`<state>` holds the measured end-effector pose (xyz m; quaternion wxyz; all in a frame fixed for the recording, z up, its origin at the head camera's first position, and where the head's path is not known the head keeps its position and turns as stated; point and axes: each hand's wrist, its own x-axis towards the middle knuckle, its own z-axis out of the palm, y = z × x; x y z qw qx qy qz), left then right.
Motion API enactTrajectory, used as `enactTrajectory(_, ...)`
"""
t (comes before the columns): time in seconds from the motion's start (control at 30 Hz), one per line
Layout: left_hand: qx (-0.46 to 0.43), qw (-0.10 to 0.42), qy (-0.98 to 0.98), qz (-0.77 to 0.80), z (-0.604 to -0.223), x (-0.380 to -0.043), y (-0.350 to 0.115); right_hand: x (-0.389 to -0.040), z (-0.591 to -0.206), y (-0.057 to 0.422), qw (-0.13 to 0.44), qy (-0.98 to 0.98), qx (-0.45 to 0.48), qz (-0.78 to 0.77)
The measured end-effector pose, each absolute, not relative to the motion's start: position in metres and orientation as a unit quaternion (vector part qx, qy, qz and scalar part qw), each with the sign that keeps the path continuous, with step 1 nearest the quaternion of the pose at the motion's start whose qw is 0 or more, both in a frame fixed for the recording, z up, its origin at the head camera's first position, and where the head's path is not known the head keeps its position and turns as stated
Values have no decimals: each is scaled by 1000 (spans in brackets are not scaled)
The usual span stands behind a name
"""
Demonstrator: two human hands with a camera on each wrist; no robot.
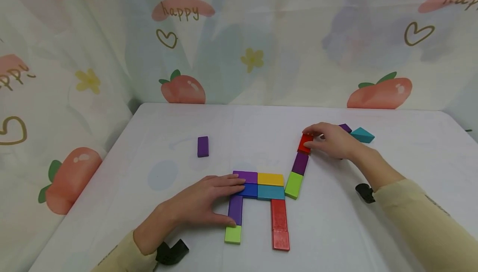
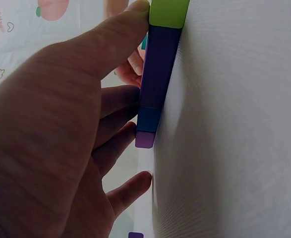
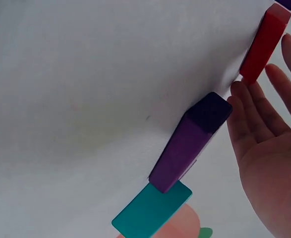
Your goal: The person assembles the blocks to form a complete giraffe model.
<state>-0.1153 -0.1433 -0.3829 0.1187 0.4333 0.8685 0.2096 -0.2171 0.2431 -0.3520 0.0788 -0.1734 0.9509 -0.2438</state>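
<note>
My left hand [image 1: 201,199] rests across the flat block arrangement, fingers extended over the purple block [image 1: 248,176] and blue block [image 1: 249,190]. Its thumb touches near the seam between a long purple block [image 1: 235,210] and a green block [image 1: 233,235]; the left wrist view shows these edge-on. With thumb and fingertips, my right hand [image 1: 330,140] holds the red block [image 1: 304,143] at the top of a slanting row. Below that red block lie a dark purple block [image 1: 300,163] and a lime green block [image 1: 294,185]. In the right wrist view the red block [image 3: 265,43] lies beside the fingertips.
A yellow block [image 1: 270,179], a teal block [image 1: 271,193] and two red blocks [image 1: 279,215] complete the flat shape. A separate purple block [image 1: 203,146] lies left. Behind the right hand are another purple block [image 3: 182,148] and a teal triangular block [image 1: 362,135].
</note>
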Motion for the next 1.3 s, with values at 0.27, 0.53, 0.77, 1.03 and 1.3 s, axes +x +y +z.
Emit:
enactTrajectory(0.27,439,111,866,213,-382,-115,-143,-217,-356,244,71,949,-182,-247)
enactTrajectory(0.53,437,109,868,207,-382,-114,-143,-214,-355,244,76,946,-181,-257)
enactTrajectory(0.77,433,114,871,202,-381,-114,-143,-213,-356,244,74,947,-181,-255)
enactTrajectory(1.03,432,118,871,205,-382,-114,-143,-213,-356,243,72,948,-182,-252)
enactTrajectory(1.3,430,120,870,207,-381,-114,-143,-209,-347,251,67,948,-177,-256)
